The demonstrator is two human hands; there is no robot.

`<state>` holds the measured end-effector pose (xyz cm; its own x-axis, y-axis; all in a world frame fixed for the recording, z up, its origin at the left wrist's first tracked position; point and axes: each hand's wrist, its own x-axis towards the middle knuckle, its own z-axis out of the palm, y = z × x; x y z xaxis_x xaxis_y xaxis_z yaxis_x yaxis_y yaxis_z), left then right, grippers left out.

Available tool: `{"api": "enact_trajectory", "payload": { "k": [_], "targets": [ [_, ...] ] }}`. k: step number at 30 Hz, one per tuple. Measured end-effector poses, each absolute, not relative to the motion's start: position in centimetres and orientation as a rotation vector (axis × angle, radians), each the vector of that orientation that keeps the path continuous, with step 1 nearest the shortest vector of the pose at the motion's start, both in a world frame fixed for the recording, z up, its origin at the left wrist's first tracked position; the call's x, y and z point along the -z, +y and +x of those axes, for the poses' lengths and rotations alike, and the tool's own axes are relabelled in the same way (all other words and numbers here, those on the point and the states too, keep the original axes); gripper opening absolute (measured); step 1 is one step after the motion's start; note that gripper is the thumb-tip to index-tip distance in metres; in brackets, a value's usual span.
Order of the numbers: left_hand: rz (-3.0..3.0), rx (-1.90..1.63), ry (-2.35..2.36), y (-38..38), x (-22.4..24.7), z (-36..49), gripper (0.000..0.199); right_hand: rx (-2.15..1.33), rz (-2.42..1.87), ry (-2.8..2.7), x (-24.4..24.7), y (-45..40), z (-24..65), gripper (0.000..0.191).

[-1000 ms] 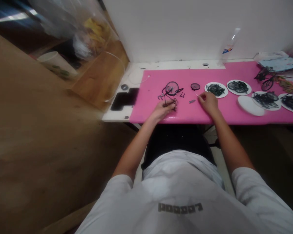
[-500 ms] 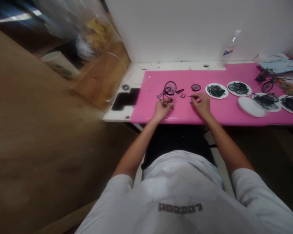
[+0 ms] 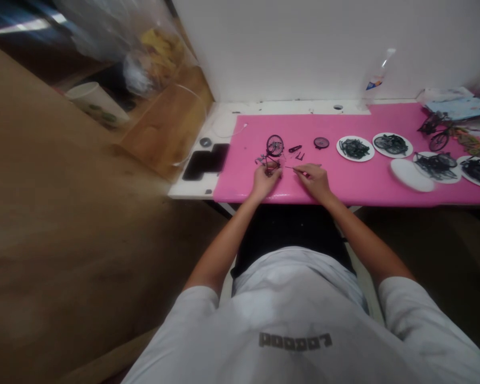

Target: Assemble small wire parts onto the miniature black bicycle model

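My left hand (image 3: 265, 180) is closed on a small dark model bicycle frame (image 3: 271, 161) near the front of the pink mat (image 3: 260, 128). One spoked wheel (image 3: 274, 145) stands at the frame's far end. In my right hand (image 3: 313, 180) a thin dark rod (image 3: 290, 167) is pinched, its tip pointing left at the frame with a small gap between. Behind my hands lie a small dark part (image 3: 295, 149) and a forked black piece (image 3: 300, 156). A loose wheel (image 3: 321, 143) lies flat farther right.
White plates of dark parts (image 3: 355, 159) stand to the right, beside a white oval lid or dish (image 3: 412, 175). Another small bicycle (image 3: 439, 140) is at the far right. Black phone-like slabs (image 3: 202, 165) lie left of the mat. A clear bottle (image 3: 380, 72) stands behind.
My right hand has moved left with the thin rod, closer to the frame. The bicycle frame and its wheel have shifted slightly left in my left hand.
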<state>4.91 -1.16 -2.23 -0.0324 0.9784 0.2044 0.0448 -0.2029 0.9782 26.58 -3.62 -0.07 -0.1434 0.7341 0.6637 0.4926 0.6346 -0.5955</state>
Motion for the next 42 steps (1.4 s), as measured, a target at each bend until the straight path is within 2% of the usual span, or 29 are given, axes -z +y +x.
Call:
{"api": "enact_trajectory", "payload": {
  "k": [5,9,42],
  "targets": [
    [1.606,-1.318,1.158,-1.4,2.4,4.9,0.032,-0.328,-1.037,-1.768,0.1,-3.5,26.6,0.020],
    [1.683,-1.305,1.211,-1.8,1.9,5.1,0.029,-0.327,-1.047,-1.825,0.0,-3.7,26.5,0.020],
    [1.692,-1.292,1.193,-2.5,1.2,5.1,0.029,-0.207,-1.107,-1.924,0.6,-3.7,26.5,0.019]
  ]
}}
